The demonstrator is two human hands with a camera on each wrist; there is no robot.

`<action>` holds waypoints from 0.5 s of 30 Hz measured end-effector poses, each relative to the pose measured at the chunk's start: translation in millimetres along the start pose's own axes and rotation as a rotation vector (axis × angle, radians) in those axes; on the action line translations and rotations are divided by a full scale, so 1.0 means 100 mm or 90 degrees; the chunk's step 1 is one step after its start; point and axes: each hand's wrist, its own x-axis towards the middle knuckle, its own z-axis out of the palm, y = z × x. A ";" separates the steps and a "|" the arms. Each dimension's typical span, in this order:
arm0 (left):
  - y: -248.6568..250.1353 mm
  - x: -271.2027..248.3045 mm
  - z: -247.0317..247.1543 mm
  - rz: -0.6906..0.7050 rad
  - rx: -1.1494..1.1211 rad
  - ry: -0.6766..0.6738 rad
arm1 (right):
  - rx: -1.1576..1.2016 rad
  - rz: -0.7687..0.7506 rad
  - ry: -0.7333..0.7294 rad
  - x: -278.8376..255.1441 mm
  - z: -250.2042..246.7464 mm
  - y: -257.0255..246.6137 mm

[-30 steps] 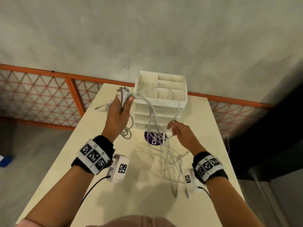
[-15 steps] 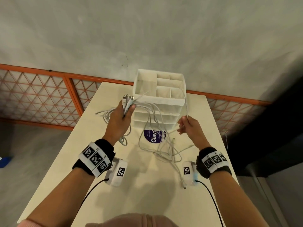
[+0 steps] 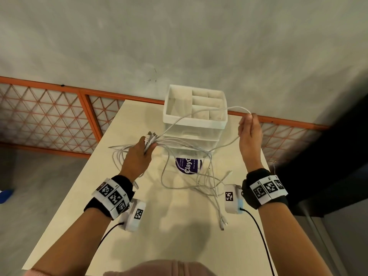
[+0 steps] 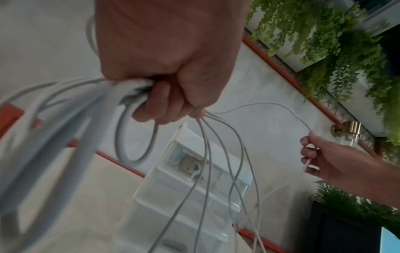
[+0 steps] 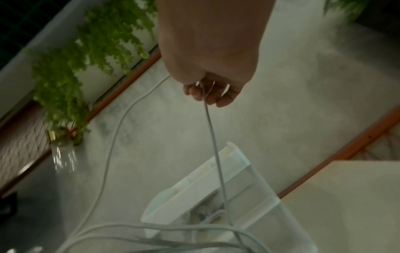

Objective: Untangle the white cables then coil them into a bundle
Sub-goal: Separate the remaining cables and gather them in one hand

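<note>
Cables point(image 3: 191, 168): your left hand point(image 3: 137, 158) grips the connector ends in a fist, while your right hand point(image 3: 249, 134) pinches one strand, now raised higher and farther right than a second ago. That strand is separating; the tangle sags onto the desk point(image 3: 123, 216) between both hands.

left wrist view: white cables point(image 4: 65, 111) near the lens blurred, cut at the left edge. the organizer point(image 4: 194, 196) drawer contents are unreadable.

Beige table point(image 3: 179, 226), white organizer point(image 3: 194, 124), cable ends point(image 3: 222, 222)
</note>
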 end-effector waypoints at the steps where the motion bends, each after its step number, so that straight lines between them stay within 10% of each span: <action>1: -0.03 0.00 0.00 -0.014 0.017 -0.007 | -0.020 -0.003 0.010 -0.01 -0.01 -0.01; 9: 0.06 -0.12 0.18 0.042 0.101 -0.089 | 0.116 -0.001 -0.079 -0.08 0.16 -0.23; 15: 0.19 -0.30 0.29 0.197 0.169 -0.368 | 0.183 0.024 -0.173 -0.14 0.26 -0.32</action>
